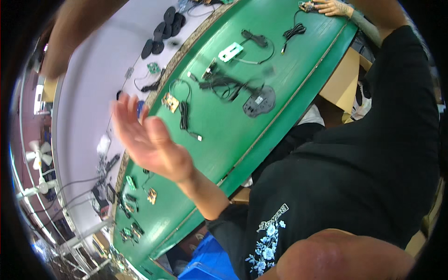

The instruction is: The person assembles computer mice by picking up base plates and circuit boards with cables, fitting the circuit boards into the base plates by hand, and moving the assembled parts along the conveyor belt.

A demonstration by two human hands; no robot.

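Observation:
My left hand (151, 140) is raised over the green table (233, 154), palm turned partly up, fingers stretched out and nothing in them. Below and beyond it lies a small tan circuit board (170, 102) with a black cable (184, 115) ending in a light plug. A brown, blurred shape at the upper left looks like part of my right arm or hand (77, 35), close to the camera; its fingers cannot be made out. Farther right lie a black rounded plate (260, 101), a bundle of black cable (221, 86) and a white-and-green part (230, 52) with its own cable.
A co-worker's hand (332, 7) touches a small board at the far right, near a coiled cable (294, 31). Black oval pieces (163, 31) lie on the pale surface (84, 126) beyond. A cardboard box (343, 79) and a blue bin (210, 259) stand by the table edge.

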